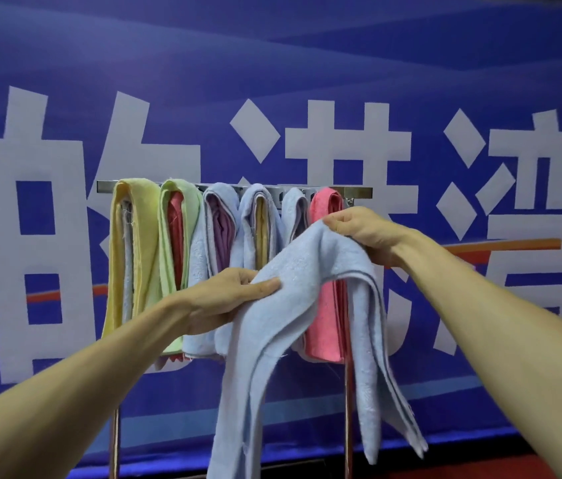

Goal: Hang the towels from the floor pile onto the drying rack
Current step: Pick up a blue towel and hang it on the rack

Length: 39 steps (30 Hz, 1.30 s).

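A person's left hand (234,292) and right hand (359,229) each pinch a light blue towel (293,305), held draped before the right end of a drying rack (359,191) full of hung towels (182,243).

Dim, even light; soft blur throughout, with wide-angle bending at the edges.
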Each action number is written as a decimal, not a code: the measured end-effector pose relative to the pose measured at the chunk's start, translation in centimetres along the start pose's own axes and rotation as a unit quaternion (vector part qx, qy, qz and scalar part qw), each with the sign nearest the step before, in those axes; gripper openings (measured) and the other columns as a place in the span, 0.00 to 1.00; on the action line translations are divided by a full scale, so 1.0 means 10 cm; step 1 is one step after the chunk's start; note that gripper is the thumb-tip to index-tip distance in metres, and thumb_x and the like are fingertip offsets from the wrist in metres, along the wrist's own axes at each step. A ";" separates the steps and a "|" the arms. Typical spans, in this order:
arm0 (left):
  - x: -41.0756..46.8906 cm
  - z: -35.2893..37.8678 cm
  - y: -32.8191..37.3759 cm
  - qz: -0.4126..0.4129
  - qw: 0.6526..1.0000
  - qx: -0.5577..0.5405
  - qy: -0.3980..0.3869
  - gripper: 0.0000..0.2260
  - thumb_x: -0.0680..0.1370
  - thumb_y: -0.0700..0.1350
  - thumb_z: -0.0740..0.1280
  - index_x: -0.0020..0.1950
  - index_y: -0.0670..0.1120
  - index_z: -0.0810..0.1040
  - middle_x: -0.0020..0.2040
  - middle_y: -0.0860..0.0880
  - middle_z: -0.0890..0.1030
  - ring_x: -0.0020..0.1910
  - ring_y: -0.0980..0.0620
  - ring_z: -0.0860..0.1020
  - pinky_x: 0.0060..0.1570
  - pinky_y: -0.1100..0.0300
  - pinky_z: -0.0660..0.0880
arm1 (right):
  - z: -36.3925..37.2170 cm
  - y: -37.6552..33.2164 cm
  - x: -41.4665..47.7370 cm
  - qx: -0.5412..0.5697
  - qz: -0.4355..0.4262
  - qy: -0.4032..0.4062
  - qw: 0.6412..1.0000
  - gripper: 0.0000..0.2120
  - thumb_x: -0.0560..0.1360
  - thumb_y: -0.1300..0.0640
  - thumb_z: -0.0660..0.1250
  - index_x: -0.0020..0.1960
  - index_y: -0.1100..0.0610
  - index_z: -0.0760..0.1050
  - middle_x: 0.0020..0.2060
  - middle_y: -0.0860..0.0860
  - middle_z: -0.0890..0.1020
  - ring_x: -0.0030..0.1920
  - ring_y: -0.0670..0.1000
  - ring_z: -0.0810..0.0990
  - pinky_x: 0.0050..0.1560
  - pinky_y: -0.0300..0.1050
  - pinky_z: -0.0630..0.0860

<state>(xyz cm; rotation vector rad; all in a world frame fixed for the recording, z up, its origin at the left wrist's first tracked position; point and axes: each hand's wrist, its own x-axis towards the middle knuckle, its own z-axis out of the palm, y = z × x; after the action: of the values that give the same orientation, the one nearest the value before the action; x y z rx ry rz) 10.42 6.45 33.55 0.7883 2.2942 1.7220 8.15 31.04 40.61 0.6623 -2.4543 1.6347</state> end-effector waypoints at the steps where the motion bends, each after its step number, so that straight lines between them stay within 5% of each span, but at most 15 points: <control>1: 0.07 0.00 -0.02 0.010 1.000 -0.019 -0.001 0.13 0.76 0.52 0.66 0.44 0.43 0.83 0.44 0.45 0.84 0.40 0.52 0.81 0.41 0.62 0.77 | -0.02 0.03 0.06 0.035 -0.013 0.023 0.999 0.15 0.79 0.56 0.65 0.54 0.68 0.79 0.42 0.57 0.82 0.38 0.52 0.80 0.40 0.44 0.79; 3: 0.22 0.02 -0.01 0.031 0.998 -0.050 0.000 0.14 0.78 0.52 0.64 0.44 0.43 0.82 0.41 0.47 0.82 0.37 0.53 0.80 0.39 0.63 0.76 | -0.05 0.07 0.18 0.104 -0.032 0.053 0.993 0.11 0.79 0.59 0.65 0.52 0.67 0.79 0.39 0.55 0.84 0.36 0.50 0.82 0.36 0.41 0.80; 7: 0.63 0.07 0.14 0.075 0.989 -0.107 0.065 0.19 0.80 0.51 0.61 0.60 0.36 0.77 0.51 0.41 0.82 0.47 0.46 0.81 0.46 0.56 0.79 | -0.11 0.09 0.43 0.238 -0.062 0.080 0.966 0.10 0.81 0.59 0.61 0.48 0.64 0.78 0.38 0.55 0.84 0.37 0.50 0.83 0.38 0.43 0.81; 14: 1.34 -0.06 0.79 0.148 0.970 -0.127 0.143 0.14 0.84 0.48 0.56 0.54 0.40 0.76 0.28 0.52 0.80 0.25 0.59 0.78 0.25 0.67 0.73 | -0.31 -0.11 0.94 0.331 -0.066 0.192 0.921 0.07 0.78 0.59 0.67 0.44 0.62 0.79 0.35 0.55 0.83 0.35 0.51 0.83 0.39 0.47 0.81; 18: 1.73 -0.36 1.10 0.147 0.964 -0.057 0.213 0.13 0.82 0.48 0.61 0.48 0.40 0.79 0.40 0.45 0.83 0.34 0.51 0.81 0.34 0.61 0.80 | -0.49 -0.22 1.32 0.188 -0.089 0.270 0.940 0.11 0.79 0.57 0.65 0.49 0.66 0.79 0.41 0.56 0.81 0.41 0.53 0.80 0.47 0.52 0.81; 22: 2.10 -0.67 1.25 0.120 0.946 0.099 0.284 0.12 0.80 0.49 0.65 0.44 0.41 0.77 0.43 0.44 0.79 0.39 0.48 0.77 0.40 0.57 0.75 | -0.62 -0.20 1.66 -0.150 -0.086 0.367 0.914 0.20 0.78 0.55 0.63 0.30 0.57 0.63 0.30 0.52 0.68 0.34 0.52 0.66 0.33 0.45 0.64; 24: 2.23 -0.80 1.22 0.092 0.900 0.271 0.328 0.13 0.78 0.48 0.66 0.38 0.42 0.72 0.40 0.46 0.75 0.37 0.49 0.73 0.35 0.58 0.70 | -0.63 -0.13 1.76 -0.274 -0.063 0.362 0.889 0.18 0.78 0.55 0.63 0.31 0.58 0.67 0.35 0.56 0.73 0.39 0.59 0.72 0.38 0.46 0.66; 26: 2.32 -0.86 1.14 0.084 0.835 0.421 0.344 0.13 0.78 0.46 0.65 0.37 0.41 0.70 0.41 0.44 0.73 0.36 0.48 0.70 0.34 0.57 0.67 | -0.59 -0.05 1.82 -0.383 -0.047 0.346 0.855 0.10 0.79 0.55 0.62 0.43 0.60 0.76 0.47 0.61 0.78 0.50 0.64 0.77 0.44 0.49 0.69; 29: 2.39 -0.87 0.99 0.118 0.777 0.516 0.341 0.07 0.79 0.43 0.61 0.52 0.40 0.73 0.47 0.43 0.73 0.44 0.43 0.71 0.45 0.51 0.72 | -0.50 0.04 1.85 -0.534 -0.064 0.331 0.775 0.07 0.80 0.60 0.60 0.52 0.61 0.75 0.55 0.60 0.79 0.56 0.64 0.78 0.44 0.49 0.67; 32: 2.41 -0.88 0.87 0.166 0.748 0.550 0.332 0.08 0.78 0.42 0.61 0.55 0.42 0.66 0.49 0.43 0.72 0.47 0.40 0.72 0.47 0.47 0.72 | -0.46 -0.01 1.82 -0.595 -0.089 0.327 0.729 0.03 0.78 0.64 0.60 0.48 0.58 0.71 0.54 0.59 0.79 0.54 0.64 0.78 0.42 0.49 0.66; 35: 2.39 -0.90 0.83 0.178 0.734 0.569 0.324 0.06 0.77 0.41 0.60 0.53 0.44 0.67 0.49 0.43 0.72 0.46 0.39 0.72 0.44 0.51 0.68 | -0.39 -0.15 1.76 -0.638 -0.089 0.295 0.706 0.10 0.76 0.65 0.60 0.57 0.59 0.71 0.57 0.58 0.77 0.56 0.63 0.77 0.44 0.49 0.66; 39: 2.32 -0.83 0.84 0.139 0.730 0.597 0.303 0.10 0.76 0.37 0.56 0.55 0.44 0.72 0.53 0.41 0.76 0.47 0.40 0.73 0.51 0.46 0.72 | -0.16 -0.24 1.67 -0.665 -0.055 0.219 0.712 0.08 0.76 0.66 0.58 0.54 0.59 0.71 0.51 0.57 0.75 0.57 0.62 0.76 0.46 0.50 0.67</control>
<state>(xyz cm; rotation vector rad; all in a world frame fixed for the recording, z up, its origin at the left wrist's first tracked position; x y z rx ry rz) -10.18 12.73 48.09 0.7641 3.9048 0.2342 -6.11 26.87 48.85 0.1075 -2.3113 -0.2777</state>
